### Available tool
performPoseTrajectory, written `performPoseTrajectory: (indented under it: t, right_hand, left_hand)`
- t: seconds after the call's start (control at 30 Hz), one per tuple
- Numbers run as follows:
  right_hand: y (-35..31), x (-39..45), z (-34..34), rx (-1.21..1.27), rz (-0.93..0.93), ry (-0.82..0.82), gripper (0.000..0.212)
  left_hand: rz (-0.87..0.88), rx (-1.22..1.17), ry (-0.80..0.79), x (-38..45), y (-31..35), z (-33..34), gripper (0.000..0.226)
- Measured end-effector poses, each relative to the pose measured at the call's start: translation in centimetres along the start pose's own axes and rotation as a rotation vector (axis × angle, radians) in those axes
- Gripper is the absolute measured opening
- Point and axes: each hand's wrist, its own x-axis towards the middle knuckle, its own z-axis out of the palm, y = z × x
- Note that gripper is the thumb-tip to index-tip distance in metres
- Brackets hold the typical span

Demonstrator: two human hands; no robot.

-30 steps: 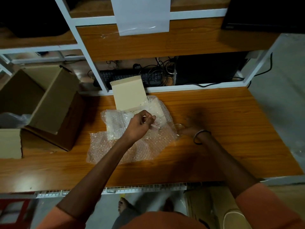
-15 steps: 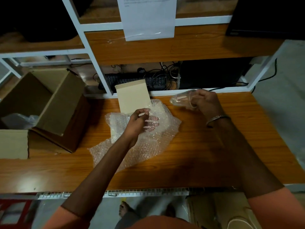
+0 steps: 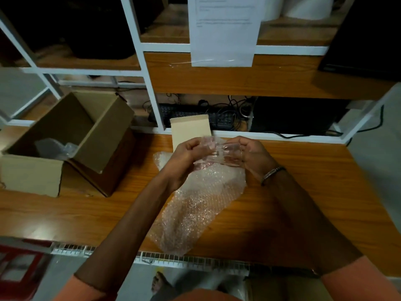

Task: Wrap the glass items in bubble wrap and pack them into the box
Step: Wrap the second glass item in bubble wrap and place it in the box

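Since earlier, I see both hands meet: right hand (image 3: 252,156) grips glass (image 3: 225,155), left hand (image 3: 186,157) pinches bubble wrap (image 3: 199,203); wrapping begins, next roll it.

Worktop (image 3: 314,203): orange-brown wood grain. Box (image 3: 71,135): plain brown cardboard. Bubble wrap (image 3: 195,209): clear, dotted with bubbles. Shelf frame (image 3: 149,94): white. Sleeves (image 3: 358,283): orange.
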Motion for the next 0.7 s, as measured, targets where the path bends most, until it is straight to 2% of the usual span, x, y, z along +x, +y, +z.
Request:
performPoseTrajectory:
  t: [0.13,0.2,0.3,0.33,0.4,0.47,0.53,0.63,0.7]
  right_hand:
    - [-1.1,0.6,0.7,-0.054,0.008,-0.053,0.025]
    - [-1.9,1.0,0.3,-0.143,-0.045,-0.047,0.034]
    - [-2.4,1.6,-1.1,-0.151,-0.075,-0.097,0.076]
    - [-2.4,1.7,-1.4,-0.079,-0.037,-0.137,0.09]
    - [-2.0,2.0,-1.6,0.087,0.067,-0.23,0.102]
    - [-1.9,1.8,-1.2,0.144,0.114,-0.319,0.105]
    - [-2.0,1.9,-0.6,0.126,0.082,-0.401,0.098]
    - [-3.4,1.8,0.1,0.144,0.012,-0.408,0.084]
    - [-4.6,1.4,0.5,0.046,-0.017,-0.414,0.079]
  left_hand:
    - [0.091,-0.016,0.029,-0.6,-0.5,-0.6,0.035]
    - [0.124,-0.048,0.054,-0.9,-0.5,-1.2,0.039]
    - [0.149,-0.141,0.04,-1.4,-0.1,-2.3,0.044]
    - [0.152,-0.194,0.013,-1.7,0.1,-2.7,0.041]
    - [0.173,-0.239,-0.046,-2.3,0.5,-3.3,0.034]
    - [0.2,-0.217,-0.073,-2.6,0.6,-3.7,0.035]
    - [0.203,-0.191,-0.065,-2.8,0.6,-3.8,0.037]
    - [0.199,-0.227,0.016,-2.8,0.2,-4.1,0.044]
    - [0.2,-0.272,0.092,-2.7,-0.1,-4.2,0.044]
